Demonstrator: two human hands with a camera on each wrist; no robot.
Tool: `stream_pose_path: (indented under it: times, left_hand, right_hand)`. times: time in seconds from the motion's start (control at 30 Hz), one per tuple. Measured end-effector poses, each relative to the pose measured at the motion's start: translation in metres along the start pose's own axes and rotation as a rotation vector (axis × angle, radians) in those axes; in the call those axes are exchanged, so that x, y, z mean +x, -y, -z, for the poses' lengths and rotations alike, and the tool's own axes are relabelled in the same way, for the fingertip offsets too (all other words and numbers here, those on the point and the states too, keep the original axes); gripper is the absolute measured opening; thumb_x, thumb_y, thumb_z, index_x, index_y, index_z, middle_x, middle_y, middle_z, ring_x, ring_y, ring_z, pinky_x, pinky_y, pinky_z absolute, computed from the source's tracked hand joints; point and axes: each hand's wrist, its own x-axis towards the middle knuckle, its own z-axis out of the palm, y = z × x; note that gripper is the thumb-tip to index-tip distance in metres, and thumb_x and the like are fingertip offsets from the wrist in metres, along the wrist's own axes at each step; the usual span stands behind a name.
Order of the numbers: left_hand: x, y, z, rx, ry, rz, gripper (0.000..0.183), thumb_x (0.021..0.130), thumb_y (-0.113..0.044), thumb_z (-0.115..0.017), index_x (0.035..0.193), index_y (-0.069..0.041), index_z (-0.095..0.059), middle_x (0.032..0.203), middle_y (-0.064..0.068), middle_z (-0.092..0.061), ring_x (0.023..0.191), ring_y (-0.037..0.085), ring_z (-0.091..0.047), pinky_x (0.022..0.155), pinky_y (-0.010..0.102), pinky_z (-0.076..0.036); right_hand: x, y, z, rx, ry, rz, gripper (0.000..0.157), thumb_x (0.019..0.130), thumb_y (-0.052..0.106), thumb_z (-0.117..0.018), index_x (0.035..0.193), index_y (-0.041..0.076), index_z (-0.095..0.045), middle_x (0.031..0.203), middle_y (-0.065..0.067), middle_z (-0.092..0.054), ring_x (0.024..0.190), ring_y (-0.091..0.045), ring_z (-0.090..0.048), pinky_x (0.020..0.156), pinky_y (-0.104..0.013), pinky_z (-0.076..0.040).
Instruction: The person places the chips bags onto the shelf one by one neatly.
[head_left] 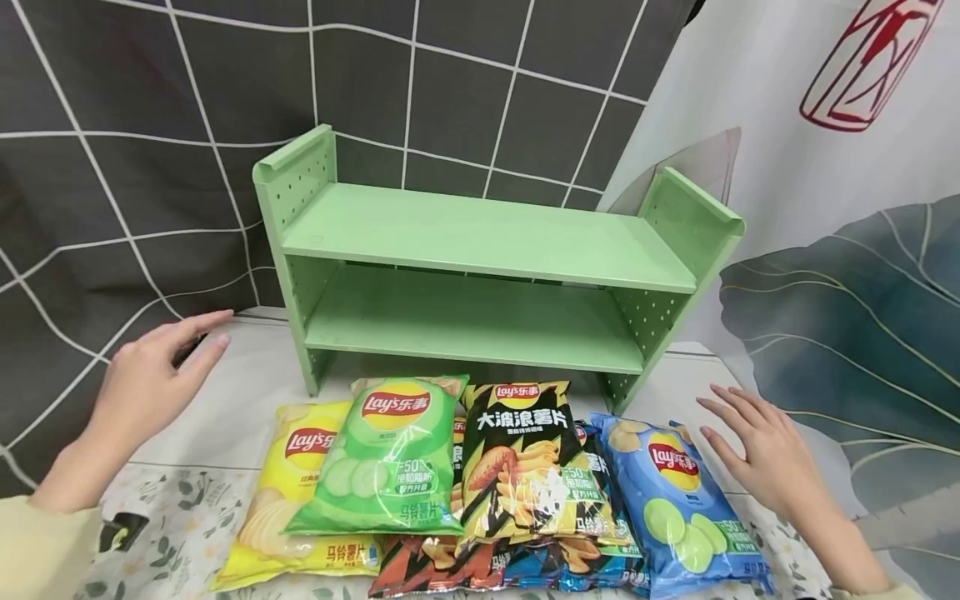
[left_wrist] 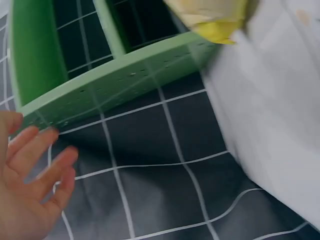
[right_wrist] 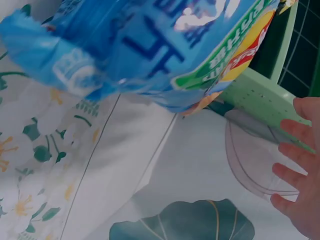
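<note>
My left hand (head_left: 153,379) hovers left of the green shelf rack (head_left: 480,237), fingers extended and nothing held. Over on the right, my right hand (head_left: 765,454) is spread above the table, beside a blue bag of potato chips (head_left: 675,508). Between the hands lie a yellow chip bag (head_left: 262,508), a green chip bag (head_left: 382,458) overlapping it, and a black-and-yellow chip bag (head_left: 517,467). Beneath these, a red chip bag (head_left: 435,567) and a dark blue chip bag (head_left: 577,567) are partly hidden. In the wrist views neither hand touches a bag.
The rack has two shelf boards and perforated side panels. Behind it hangs a dark gridded cloth (head_left: 465,108); a white cloth with leaf prints (head_left: 862,317) hangs at right. A floral cloth (head_left: 180,517) covers the table's near part. A clear curved panel (head_left: 693,171) stands behind the rack's right side.
</note>
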Motion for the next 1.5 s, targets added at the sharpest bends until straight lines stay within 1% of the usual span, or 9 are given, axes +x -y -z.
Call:
stream_pose_path:
  times: [0.13,0.2,0.3,0.43,0.63,0.83,1.03,1.17,1.5]
  left_hand:
    - [0.015,-0.006,0.004,-0.002,-0.100,-0.022,0.020,0.088,-0.020,-0.067,0.103,-0.010,-0.075,0.084,0.018,-0.074,0.064,-0.036,-0.030,0.044,0.019,-0.023]
    - [0.023,-0.008,0.005,-0.006,-0.113,-0.020,0.019,0.087,-0.020,-0.068,0.100,-0.009,-0.076,0.079,0.018,-0.074,0.066,-0.039,-0.028,0.045,0.016,-0.024]
    - [0.033,-0.013,0.007,-0.028,-0.091,0.013,0.022,0.092,-0.024,-0.063,0.104,-0.010,-0.075,0.086,0.016,-0.075,0.066,-0.037,-0.031,0.050,0.016,-0.028]
    - [0.047,-0.020,0.010,-0.080,-0.023,0.088,0.031,0.096,-0.032,-0.054,0.115,-0.014,-0.071,0.104,0.014,-0.073,0.070,-0.037,-0.034,0.061,0.014,-0.033]
    - [0.073,-0.034,0.010,-0.182,-0.001,0.127,0.042,0.092,-0.040,-0.059,0.127,-0.015,-0.062,0.121,0.015,-0.067,0.078,-0.037,-0.037,0.075,0.016,-0.034]
    - [0.094,-0.046,0.006,-0.286,-0.058,0.158,0.049,0.088,-0.037,-0.067,0.129,-0.013,-0.059,0.126,0.016,-0.064,0.078,-0.029,-0.046,0.069,0.005,-0.036]
    - [0.112,-0.054,0.002,-0.329,-0.088,0.173,0.049,0.087,-0.033,-0.068,0.128,-0.008,-0.057,0.120,0.021,-0.066,0.072,-0.024,-0.047,0.066,0.005,-0.038]
    - [0.119,-0.057,0.001,-0.332,-0.100,0.173,0.049,0.087,-0.031,-0.067,0.126,-0.004,-0.056,0.116,0.023,-0.067,0.070,-0.023,-0.048,0.066,0.005,-0.038]
    - [0.129,-0.057,-0.005,-0.365,-0.181,0.151,0.042,0.087,-0.024,-0.067,0.122,-0.003,-0.056,0.113,0.025,-0.067,0.067,-0.022,-0.049,0.066,0.004,-0.040]
  right_hand:
    - [0.001,0.007,0.001,0.002,-0.038,-0.003,0.037,0.083,0.019,-0.071,0.118,0.011,-0.064,0.122,-0.018,-0.061,0.110,-0.039,-0.050,0.088,-0.062,-0.040]
    - [0.000,0.011,0.002,0.001,-0.042,-0.013,0.036,0.079,0.016,-0.073,0.114,0.012,-0.066,0.114,-0.016,-0.064,0.104,-0.037,-0.054,0.082,-0.061,-0.045]
    - [-0.003,0.016,0.003,-0.015,-0.029,-0.034,0.037,0.075,0.015,-0.077,0.110,0.013,-0.068,0.104,-0.012,-0.068,0.093,-0.032,-0.058,0.064,-0.043,-0.054]
    - [-0.007,0.024,0.003,-0.054,0.015,-0.066,0.042,0.073,0.021,-0.080,0.113,0.018,-0.067,0.092,-0.005,-0.071,0.077,-0.024,-0.060,0.042,-0.020,-0.036]
    - [-0.008,0.033,0.005,-0.054,0.005,-0.075,0.042,0.072,0.024,-0.081,0.112,0.022,-0.068,0.090,-0.004,-0.072,0.060,-0.017,-0.057,0.040,-0.019,-0.027]
    - [-0.007,0.039,0.006,-0.040,-0.026,-0.025,0.033,0.065,0.022,-0.084,0.095,0.022,-0.071,0.091,-0.003,-0.073,0.064,-0.016,-0.055,0.040,-0.016,-0.028]
    - [-0.012,0.041,0.004,-0.018,-0.061,0.075,0.031,0.061,0.021,-0.086,0.088,0.026,-0.070,0.087,0.007,-0.070,0.065,-0.008,-0.054,0.043,-0.012,-0.031]
    - [-0.018,0.044,0.003,-0.009,-0.025,0.087,0.033,0.060,0.026,-0.087,0.088,0.027,-0.070,0.084,0.009,-0.067,0.062,0.000,-0.048,0.044,-0.014,-0.034]
    - [-0.040,0.049,0.000,0.017,0.094,0.106,0.032,0.066,0.033,-0.086,0.091,0.038,-0.067,0.087,0.023,-0.061,0.076,0.002,-0.057,0.059,-0.024,-0.051]
